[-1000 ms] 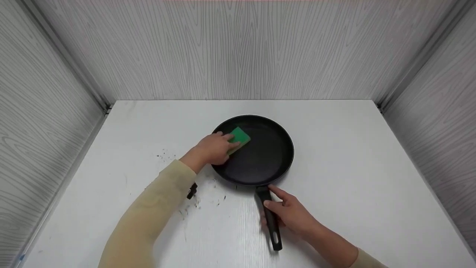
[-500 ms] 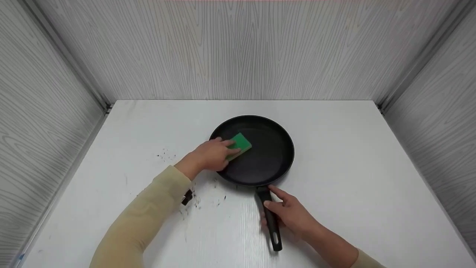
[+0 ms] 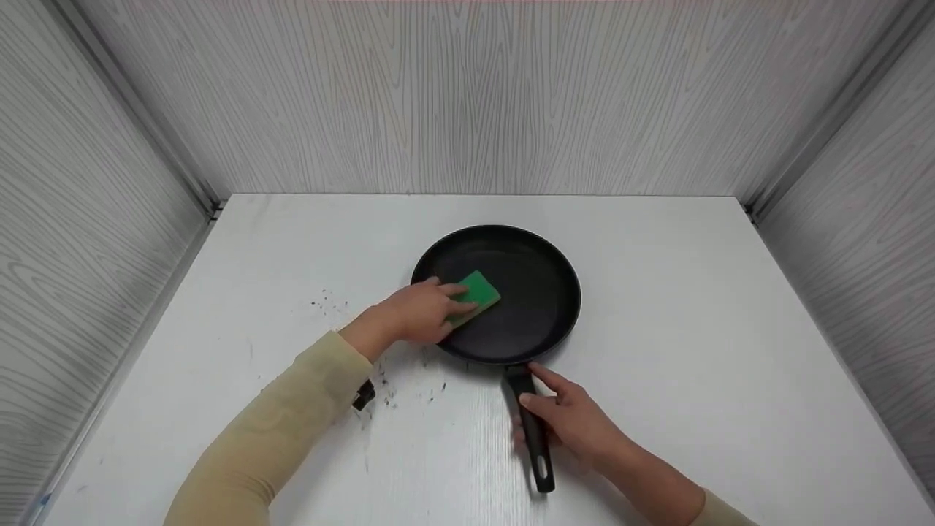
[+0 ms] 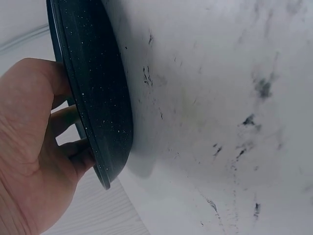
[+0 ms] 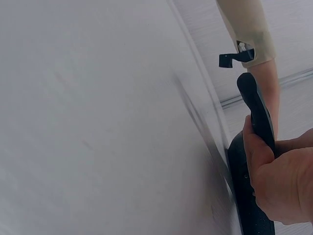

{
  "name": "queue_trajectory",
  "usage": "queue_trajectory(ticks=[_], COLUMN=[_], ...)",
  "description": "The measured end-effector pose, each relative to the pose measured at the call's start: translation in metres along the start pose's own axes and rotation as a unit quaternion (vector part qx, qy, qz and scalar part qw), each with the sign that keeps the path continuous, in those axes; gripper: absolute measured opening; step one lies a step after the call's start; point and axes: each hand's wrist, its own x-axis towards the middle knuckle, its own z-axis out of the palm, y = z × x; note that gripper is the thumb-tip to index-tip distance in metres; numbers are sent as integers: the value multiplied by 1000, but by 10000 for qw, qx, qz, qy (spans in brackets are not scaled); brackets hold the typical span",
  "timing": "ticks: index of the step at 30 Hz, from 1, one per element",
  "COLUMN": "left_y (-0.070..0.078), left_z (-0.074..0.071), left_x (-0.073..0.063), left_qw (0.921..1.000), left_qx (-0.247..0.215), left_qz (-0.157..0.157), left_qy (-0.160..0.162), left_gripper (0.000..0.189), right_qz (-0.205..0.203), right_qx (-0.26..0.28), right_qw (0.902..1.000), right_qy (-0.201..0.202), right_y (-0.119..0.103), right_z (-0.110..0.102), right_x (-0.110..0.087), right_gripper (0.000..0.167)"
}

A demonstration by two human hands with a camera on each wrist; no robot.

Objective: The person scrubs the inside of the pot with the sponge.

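A black frying pan (image 3: 529,285) lies on the white table in the head view, its handle (image 3: 537,446) toward the person. On the left part of its inner base, my left hand (image 3: 418,310) holds a green sponge (image 3: 480,291), fingers over the top and thumb at the near edge. The left wrist view shows the pan's speckled outer wall (image 4: 100,93), with the fingers reaching over the rim; the sponge is hidden there. My right hand (image 3: 581,420) grips the handle near the pan, thumb on top and other fingers underneath, as the right wrist view of that hand (image 5: 283,181) also shows.
Dark specks (image 3: 329,301) and smudges (image 4: 249,120) mark the white table (image 3: 694,329) left of the pan and in front of it. Grey wood-grain panels (image 3: 467,102) enclose the back and sides. A small black device (image 3: 363,394) sits under the left sleeve.
The left hand has slid the sponge toward the person and slightly right across the pan's base. The right hand and the pan have stayed nearly in place.
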Motion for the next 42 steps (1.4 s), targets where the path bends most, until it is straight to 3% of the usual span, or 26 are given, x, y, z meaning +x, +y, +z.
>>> queue_trajectory(ticks=[19,42], left_y=[19,42], left_z=[4,3], left_x=[-5,-1], left_qw=[9993,9979], left_qx=[-221,-16], left_qz=[285,574], left_qy=[-131,-291], left_gripper=[52,48], right_qz=[19,-36], right_qx=[-66,42], right_qw=[10000,9998], right_qy=[-51,-190], right_y=[-1,-1], right_z=[0,4], right_x=[0,0], right_gripper=[80,81])
